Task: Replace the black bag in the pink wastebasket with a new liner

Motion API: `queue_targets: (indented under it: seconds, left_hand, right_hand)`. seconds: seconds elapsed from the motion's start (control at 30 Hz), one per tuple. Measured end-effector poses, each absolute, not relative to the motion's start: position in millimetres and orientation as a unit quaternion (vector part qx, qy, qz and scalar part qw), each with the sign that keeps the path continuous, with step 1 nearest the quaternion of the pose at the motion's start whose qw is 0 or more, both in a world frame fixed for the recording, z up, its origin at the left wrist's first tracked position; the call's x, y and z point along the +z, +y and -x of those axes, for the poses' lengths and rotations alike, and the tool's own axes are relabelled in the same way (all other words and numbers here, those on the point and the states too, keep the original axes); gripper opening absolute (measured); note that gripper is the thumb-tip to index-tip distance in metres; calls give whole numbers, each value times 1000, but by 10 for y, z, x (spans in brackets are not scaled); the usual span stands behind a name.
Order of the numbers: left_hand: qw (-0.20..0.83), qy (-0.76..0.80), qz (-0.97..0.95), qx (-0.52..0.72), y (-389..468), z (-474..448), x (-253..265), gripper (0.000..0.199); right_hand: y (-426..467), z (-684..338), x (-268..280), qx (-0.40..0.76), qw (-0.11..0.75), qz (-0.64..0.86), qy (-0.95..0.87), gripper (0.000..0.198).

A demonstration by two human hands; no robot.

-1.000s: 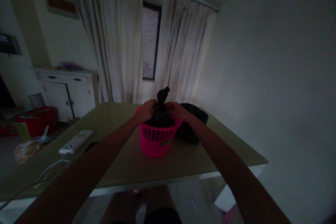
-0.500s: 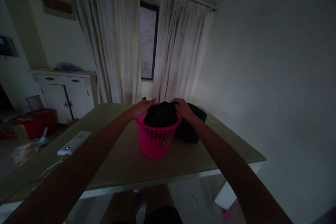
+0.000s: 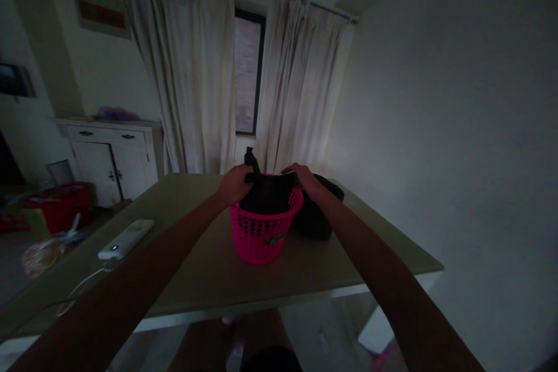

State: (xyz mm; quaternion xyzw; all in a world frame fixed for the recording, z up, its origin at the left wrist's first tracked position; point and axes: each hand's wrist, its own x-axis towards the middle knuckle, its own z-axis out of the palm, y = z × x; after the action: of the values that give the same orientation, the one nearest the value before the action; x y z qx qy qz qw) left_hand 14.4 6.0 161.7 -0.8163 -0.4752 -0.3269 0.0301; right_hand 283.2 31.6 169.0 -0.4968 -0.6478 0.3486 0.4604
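Observation:
A pink perforated plastic basket (image 3: 261,238) stands on the table with a soft black bag-like item (image 3: 268,195) in its mouth. My left hand (image 3: 236,183) is closed on the left upper edge of that item, and a black strap (image 3: 251,159) with what looks like a buckle end sticks up beside it. My right hand (image 3: 304,177) has its fingers closed on the item's right upper edge, over the basket's rim. Behind my right wrist lies a larger dark object (image 3: 314,221), its kind too dark to make out. The basket's far side is hidden.
The greenish tabletop (image 3: 209,279) bears a white power strip (image 3: 126,239) with a cable at its left. A white cabinet (image 3: 111,154) stands back left, near a red container (image 3: 61,206) on the floor. Curtains (image 3: 196,81) hang behind, and a bare wall (image 3: 436,116) is at right.
The black item's top edge has been drawn wider and flatter between my hands. Its strap now stands higher by my left hand, which has turned into a firmer grip.

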Motion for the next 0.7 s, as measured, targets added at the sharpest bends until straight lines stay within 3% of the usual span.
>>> queue_targets:
  seconds: [0.13,0.23,0.4,0.43,0.5,0.7]
  left_hand:
    - [90,-400,858,-309,-199,-405,1644,25]
    - [69,-354,885,-295,-280,-435,1637,25]
    - [-187,-305,888,-290,-151,-279,1555,17]
    - [-222,-300,884,-283,-123,-256,1540,24]
    - [-235,-304,881,-278,-98,-240,1518,33]
    - [-180,-297,909,-232,-237,-405,1441,40]
  right_hand:
    - [307,-2649,1724,371,361,496,-697,22]
    - [315,-2656,1722,342,307,459,-760,11]
    - [314,-2738,1769,287,410,421,-757,19]
    - [318,-2730,1781,286,430,422,-746,21]
    - [338,-2675,1804,285,427,420,-748,26]
    - [417,-2332,1955,164,292,353,-873,46]
